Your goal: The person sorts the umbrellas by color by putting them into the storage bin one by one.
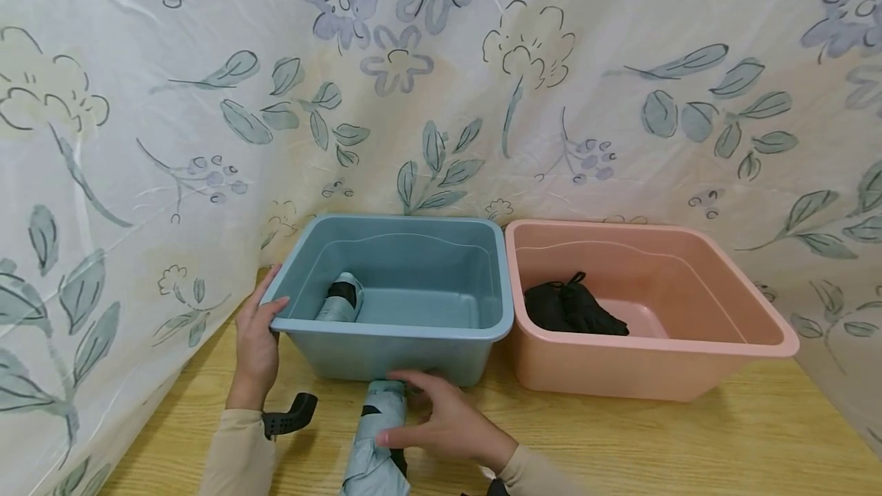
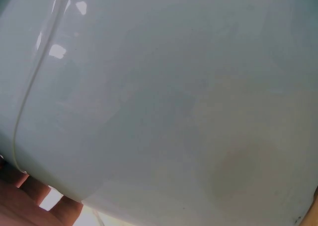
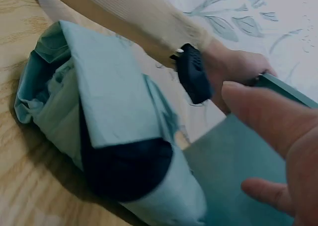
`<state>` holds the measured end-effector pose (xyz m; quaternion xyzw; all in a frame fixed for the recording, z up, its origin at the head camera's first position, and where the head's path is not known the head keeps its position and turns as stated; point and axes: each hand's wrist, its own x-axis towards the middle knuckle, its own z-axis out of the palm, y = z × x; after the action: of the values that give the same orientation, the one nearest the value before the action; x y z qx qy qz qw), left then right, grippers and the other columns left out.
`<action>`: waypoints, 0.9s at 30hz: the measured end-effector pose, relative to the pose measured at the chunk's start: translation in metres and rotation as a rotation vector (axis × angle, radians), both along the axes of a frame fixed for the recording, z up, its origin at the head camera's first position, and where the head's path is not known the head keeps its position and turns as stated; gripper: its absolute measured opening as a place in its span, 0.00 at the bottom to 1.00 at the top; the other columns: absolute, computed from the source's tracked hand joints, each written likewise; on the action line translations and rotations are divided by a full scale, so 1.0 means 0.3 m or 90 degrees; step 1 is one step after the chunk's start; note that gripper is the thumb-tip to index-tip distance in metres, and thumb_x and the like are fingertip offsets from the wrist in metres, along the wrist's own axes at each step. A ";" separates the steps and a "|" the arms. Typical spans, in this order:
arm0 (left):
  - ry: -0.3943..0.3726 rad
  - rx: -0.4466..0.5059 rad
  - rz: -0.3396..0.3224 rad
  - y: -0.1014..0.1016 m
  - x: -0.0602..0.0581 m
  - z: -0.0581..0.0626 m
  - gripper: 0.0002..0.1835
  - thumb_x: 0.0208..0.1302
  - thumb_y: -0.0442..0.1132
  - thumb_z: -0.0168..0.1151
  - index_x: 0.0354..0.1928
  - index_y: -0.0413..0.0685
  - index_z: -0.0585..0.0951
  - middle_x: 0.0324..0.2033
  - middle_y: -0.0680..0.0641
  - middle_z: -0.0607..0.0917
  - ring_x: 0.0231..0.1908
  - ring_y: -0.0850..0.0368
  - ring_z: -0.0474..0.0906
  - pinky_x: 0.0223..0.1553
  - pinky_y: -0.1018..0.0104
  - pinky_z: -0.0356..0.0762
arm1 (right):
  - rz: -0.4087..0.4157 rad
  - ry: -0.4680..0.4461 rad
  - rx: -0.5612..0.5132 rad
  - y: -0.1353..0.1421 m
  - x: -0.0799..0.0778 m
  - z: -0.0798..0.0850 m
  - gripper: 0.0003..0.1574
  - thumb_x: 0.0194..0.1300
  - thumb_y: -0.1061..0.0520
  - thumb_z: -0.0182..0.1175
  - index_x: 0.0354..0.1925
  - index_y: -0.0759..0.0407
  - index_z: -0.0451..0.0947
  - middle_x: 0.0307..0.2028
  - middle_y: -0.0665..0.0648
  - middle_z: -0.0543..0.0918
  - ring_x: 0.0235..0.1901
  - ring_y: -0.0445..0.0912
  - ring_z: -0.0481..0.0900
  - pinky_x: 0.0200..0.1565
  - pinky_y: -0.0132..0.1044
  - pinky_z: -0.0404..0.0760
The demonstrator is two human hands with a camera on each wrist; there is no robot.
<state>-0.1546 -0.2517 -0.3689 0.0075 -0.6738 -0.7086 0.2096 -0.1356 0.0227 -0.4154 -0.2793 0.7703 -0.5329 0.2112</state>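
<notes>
My left hand (image 1: 258,335) grips the left rim of a blue plastic bin (image 1: 406,333), thumb over the top edge. In the left wrist view the bin's smooth wall (image 2: 149,112) fills nearly everything, with some fingers (image 2: 64,211) at the lower left. In front of the bin, a folded light-blue umbrella (image 1: 379,442) with a black band lies on the table. My right hand (image 1: 455,419) is over its right side, thumb and fingers spread apart. The right wrist view shows the umbrella (image 3: 119,97) beside the spread fingers, not enclosed by them; whether any fingertip touches it is unclear.
Inside the blue bin lies a rolled light-blue item (image 1: 341,298) with a black band. A pink bin (image 1: 661,366) stands close at its right, holding black cloth pouches (image 1: 572,308). A floral curtain (image 1: 441,98) hangs behind and at the left of the wooden table (image 1: 586,450).
</notes>
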 end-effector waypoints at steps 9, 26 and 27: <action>0.000 -0.003 -0.004 -0.001 -0.003 -0.002 0.27 0.69 0.32 0.39 0.70 0.55 0.62 0.69 0.47 0.60 0.66 0.48 0.55 0.64 0.47 0.49 | -0.035 0.037 0.116 -0.062 0.019 -0.032 0.49 0.49 0.36 0.68 0.67 0.41 0.62 0.57 0.51 0.67 0.54 0.47 0.64 0.54 0.48 0.66; 0.002 0.004 -0.004 -0.001 -0.010 -0.004 0.27 0.69 0.31 0.39 0.70 0.54 0.62 0.69 0.47 0.60 0.66 0.49 0.55 0.65 0.49 0.50 | 0.015 0.003 0.147 -0.055 0.029 -0.054 0.53 0.41 0.40 0.75 0.64 0.40 0.61 0.49 0.50 0.60 0.49 0.47 0.59 0.52 0.48 0.64; 0.001 0.004 -0.004 -0.001 -0.009 -0.004 0.27 0.69 0.31 0.39 0.70 0.54 0.62 0.69 0.47 0.60 0.66 0.49 0.54 0.65 0.49 0.49 | 0.013 0.003 0.143 -0.055 0.029 -0.056 0.52 0.41 0.40 0.75 0.63 0.40 0.62 0.48 0.49 0.60 0.49 0.46 0.59 0.52 0.47 0.64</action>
<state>-0.1574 -0.2521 -0.3700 0.0057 -0.6712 -0.7114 0.2080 -0.1269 0.0063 -0.4322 -0.2630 0.8230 -0.4400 0.2448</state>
